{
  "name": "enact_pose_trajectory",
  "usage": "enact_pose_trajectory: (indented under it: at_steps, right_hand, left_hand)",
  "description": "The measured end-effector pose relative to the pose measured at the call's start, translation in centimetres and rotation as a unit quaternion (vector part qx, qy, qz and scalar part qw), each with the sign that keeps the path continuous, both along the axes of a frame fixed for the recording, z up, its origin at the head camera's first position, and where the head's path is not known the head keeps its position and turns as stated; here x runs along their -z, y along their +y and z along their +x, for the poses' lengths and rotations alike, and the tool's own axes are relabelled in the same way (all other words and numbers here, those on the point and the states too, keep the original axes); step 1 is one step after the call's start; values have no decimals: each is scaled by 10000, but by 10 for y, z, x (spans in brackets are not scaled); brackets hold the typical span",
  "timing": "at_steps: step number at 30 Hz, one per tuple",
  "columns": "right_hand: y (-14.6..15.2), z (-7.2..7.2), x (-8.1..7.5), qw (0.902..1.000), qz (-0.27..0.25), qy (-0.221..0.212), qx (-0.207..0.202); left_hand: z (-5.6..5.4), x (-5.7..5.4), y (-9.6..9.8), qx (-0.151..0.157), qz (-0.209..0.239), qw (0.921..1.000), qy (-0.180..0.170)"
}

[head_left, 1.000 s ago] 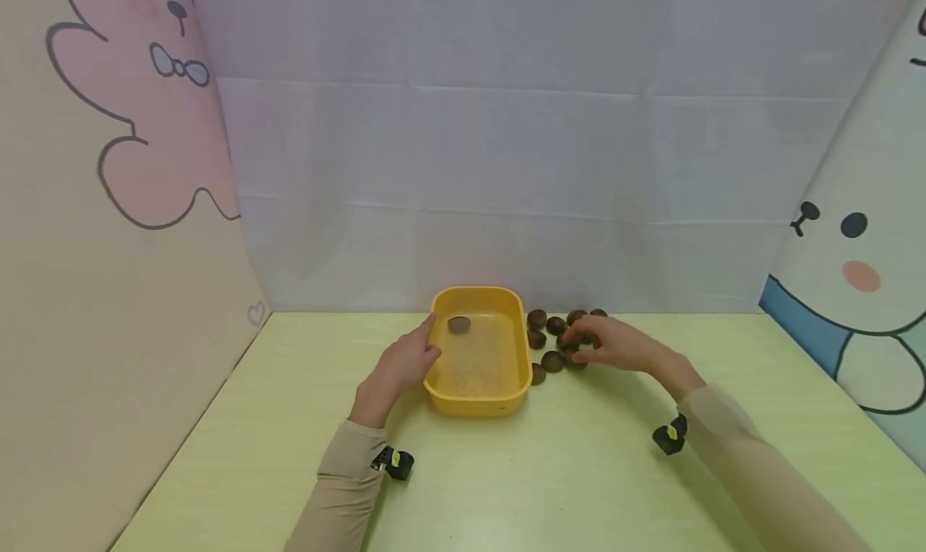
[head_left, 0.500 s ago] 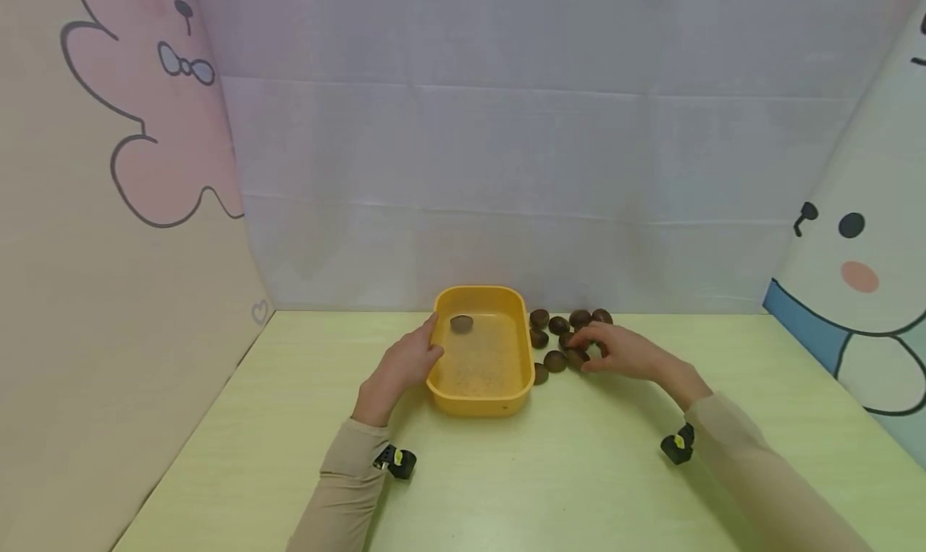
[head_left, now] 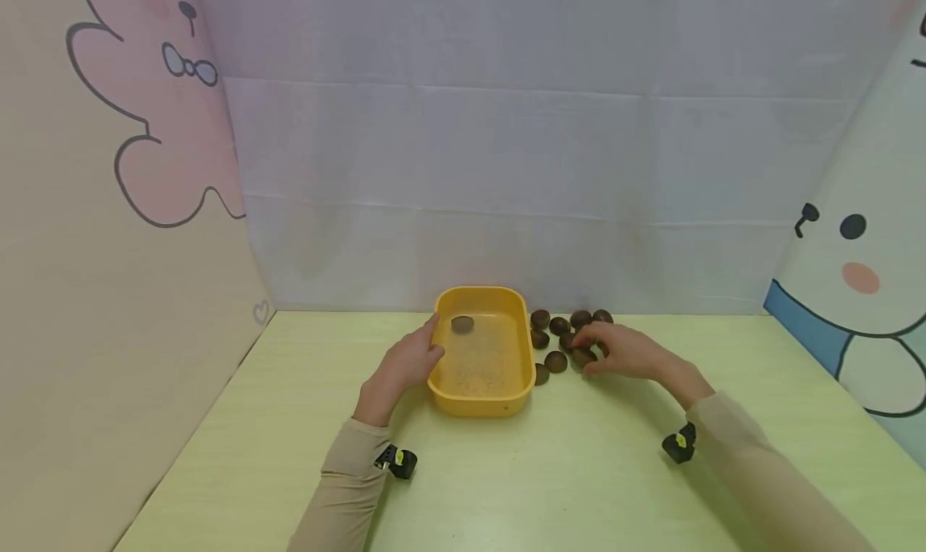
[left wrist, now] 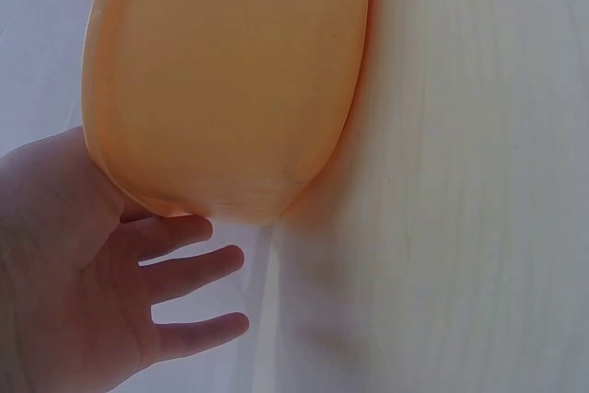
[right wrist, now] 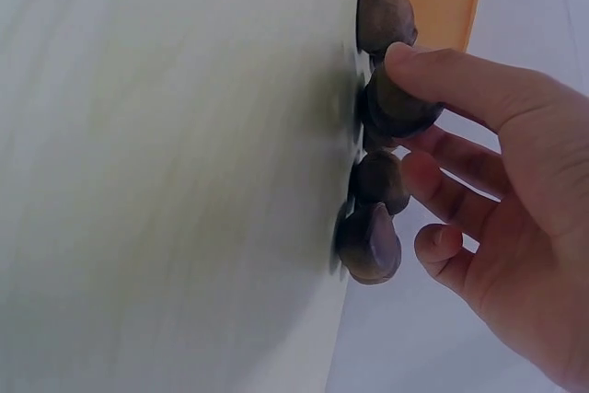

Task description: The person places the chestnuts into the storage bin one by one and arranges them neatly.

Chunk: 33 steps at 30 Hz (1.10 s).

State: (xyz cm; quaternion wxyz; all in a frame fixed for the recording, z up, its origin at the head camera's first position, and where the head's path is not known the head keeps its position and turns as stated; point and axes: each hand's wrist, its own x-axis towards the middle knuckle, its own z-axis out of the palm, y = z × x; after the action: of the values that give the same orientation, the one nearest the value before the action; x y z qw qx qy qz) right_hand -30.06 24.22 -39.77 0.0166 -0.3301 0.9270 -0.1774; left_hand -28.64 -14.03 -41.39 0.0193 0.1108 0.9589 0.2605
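Note:
A yellow plastic tub (head_left: 481,406) stands on the table near the back wall, with one brown chestnut (head_left: 462,325) inside at its far left. My left hand (head_left: 405,365) grips the tub's left side. In the left wrist view, several fingers (left wrist: 198,273) extend beneath the tub's edge and the thumb is hidden. Right of the tub lies a loose group of dark brown chestnuts (head_left: 555,361). At the group's near right, my right hand (head_left: 628,351) pinches one chestnut (right wrist: 405,109) between thumb and fingers, low at the table. Its other fingers are curled loosely beside further chestnuts (right wrist: 379,179).
The pale yellow-green table (head_left: 506,488) reaches back to a whitish sheet wall (head_left: 448,150). Printed side panels close in the left (head_left: 166,319) and right (head_left: 861,327). Each wrist wears a small black camera (head_left: 397,461).
My right hand has moved slightly right, and the chestnut at its fingertips has shifted slightly right, away from its neighbours. My left hand keeps its place on the tub. The head view has turned a little.

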Motion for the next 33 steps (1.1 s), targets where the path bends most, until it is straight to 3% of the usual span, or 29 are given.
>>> enact_pose_trajectory:
  at_steps: [15, 33]
  right_hand:
    - [-17, -5, -22, 9996, -99, 221, -113]
    - [-57, -8, -58, 9992, 44, 280, -280]
  left_hand:
    - [0, 1, 2, -13, 122, 9999, -25]
    - [-2, 3, 1, -7, 141, 9999, -24]
